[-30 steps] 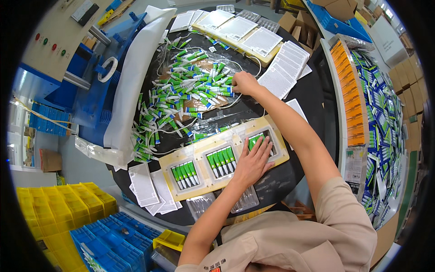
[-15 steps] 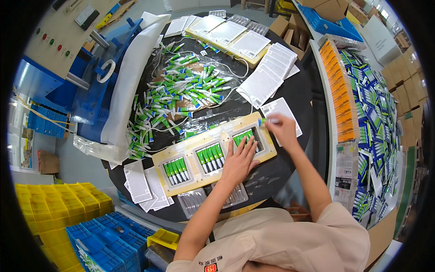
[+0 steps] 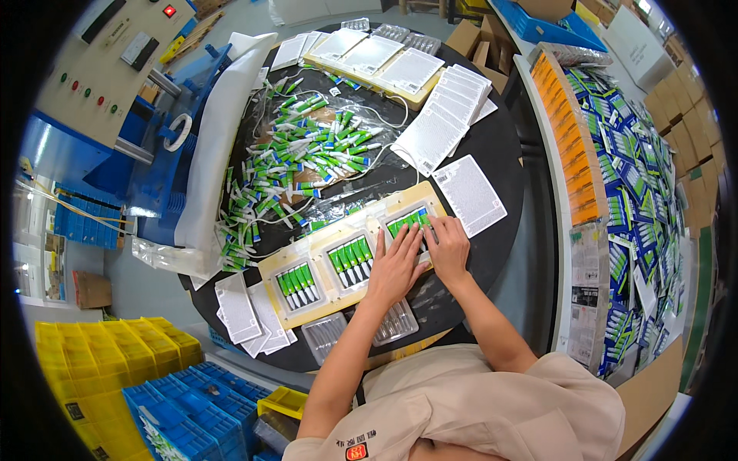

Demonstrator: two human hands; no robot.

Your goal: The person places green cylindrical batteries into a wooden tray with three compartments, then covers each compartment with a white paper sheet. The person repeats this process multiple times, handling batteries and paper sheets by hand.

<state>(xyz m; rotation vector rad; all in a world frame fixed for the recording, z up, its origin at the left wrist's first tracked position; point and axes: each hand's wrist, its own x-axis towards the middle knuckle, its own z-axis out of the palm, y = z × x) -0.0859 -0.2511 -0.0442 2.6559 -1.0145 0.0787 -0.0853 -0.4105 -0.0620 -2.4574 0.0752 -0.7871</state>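
A cream-coloured frame (image 3: 311, 247) with three windows lies slantwise on the round black table in front of me. Small green tubes with white caps stand side by side in the left window (image 3: 298, 286) and the middle window (image 3: 350, 261). My left hand (image 3: 396, 265) rests open, its fingers spread over the tubes in the right window (image 3: 407, 221). Beside it, my right hand (image 3: 450, 247) lies with fingers outstretched on that window's right end. Under the hands the lower part of this window is hidden. Nothing shows held in either hand.
A heap of loose green-and-white tubes (image 3: 307, 146) covers the table's middle. White printed cards (image 3: 470, 196) lie to the right, with a second frame (image 3: 419, 94) behind. Clear plastic trays (image 3: 326, 335) sit near me. A blue machine (image 3: 157, 177) stands left, packed blister cards (image 3: 626, 192) right.
My right hand has come left and down from beyond the frame's right end to its right window. The tube in its fingers no longer shows apart. My left hand stays over that window.
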